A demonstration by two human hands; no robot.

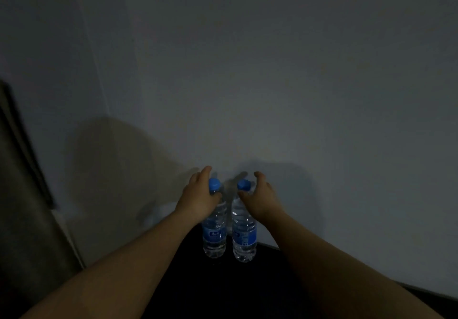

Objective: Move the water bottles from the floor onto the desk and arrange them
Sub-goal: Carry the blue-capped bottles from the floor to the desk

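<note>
Head cam: my left hand (198,194) has its fingers (206,170) curled round the left bottle (214,234) at the neck, and the right bottle (244,237) is wrapped the same way by my right hand (260,199). Both stand at the floor's (223,289) far edge, against the wall (247,95). Pickup step I reckon, so next is lifting both straight up.

Dim light. A plain pale wall (272,70) fills the view from 9 to 3 o'clock, with a vertical seam (99,70) at 10 and a soft shadow (111,165) at 8. A grey-brown panel (22,194) runs along the edge at 8. A black surface (223,291) at 6 meets the wall.
</note>
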